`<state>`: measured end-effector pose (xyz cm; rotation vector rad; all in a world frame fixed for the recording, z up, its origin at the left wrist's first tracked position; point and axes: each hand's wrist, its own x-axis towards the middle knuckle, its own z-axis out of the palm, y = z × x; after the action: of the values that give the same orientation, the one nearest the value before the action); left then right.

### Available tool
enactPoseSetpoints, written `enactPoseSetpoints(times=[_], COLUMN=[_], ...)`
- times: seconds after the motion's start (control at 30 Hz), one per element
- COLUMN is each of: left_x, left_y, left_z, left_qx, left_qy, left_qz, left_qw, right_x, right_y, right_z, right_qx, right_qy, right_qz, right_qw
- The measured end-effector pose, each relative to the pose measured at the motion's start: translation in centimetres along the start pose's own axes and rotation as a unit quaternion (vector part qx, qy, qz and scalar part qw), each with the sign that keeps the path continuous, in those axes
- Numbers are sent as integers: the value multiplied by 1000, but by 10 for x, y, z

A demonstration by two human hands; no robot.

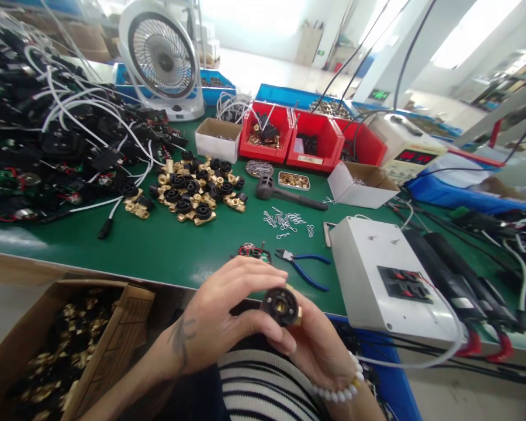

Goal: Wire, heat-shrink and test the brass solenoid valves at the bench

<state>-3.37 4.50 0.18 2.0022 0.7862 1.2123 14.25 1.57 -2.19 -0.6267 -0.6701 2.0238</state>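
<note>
Both my hands meet near the table's front edge on one small part, a brass valve with a black round cap (281, 305). My left hand (230, 313) wraps it from the left with the fingers over the top. My right hand (319, 345), with a white bead bracelet on the wrist, cups it from below and the right. The cap's open face with a brass centre points at the camera. Just beyond the hands lie blue-handled pliers (304, 266) and a small red-and-black part (254, 251) on the green table (166, 245).
A heap of brass-and-black valves (193, 190), loose wire clips (284, 220), a black mallet (284, 194), red bins (309, 140), a white control box (390, 280), a fan (162, 58), wired black assemblies (39, 123) at left, a cardboard box of valves (65, 345) below the table edge.
</note>
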Motion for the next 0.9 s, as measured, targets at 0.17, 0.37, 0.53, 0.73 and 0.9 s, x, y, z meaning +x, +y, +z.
enactPoseSetpoints(times=[0.17, 0.37, 0.53, 0.73, 0.9], left_x=[4, 12, 18, 20, 19], left_y=[-8, -37, -52, -43, -20], left_z=[0, 26, 38, 7, 1], left_qx=[215, 438, 393, -89, -432], left_qy=[67, -46, -30, 96, 199], left_qz=[-81, -192, -192, -321, -341], left_qw=[971, 877, 899, 938, 811], right_x=[-6, -11, -14, -19, -17], right_y=[-6, -9, -7, -6, 0], right_z=[0, 7, 6, 10, 10], right_qx=[-89, -99, -128, -84, -79], right_qy=[74, 94, 83, 73, 52], right_qz=[-83, -124, -142, -76, -33], right_qw=[990, 983, 978, 991, 995])
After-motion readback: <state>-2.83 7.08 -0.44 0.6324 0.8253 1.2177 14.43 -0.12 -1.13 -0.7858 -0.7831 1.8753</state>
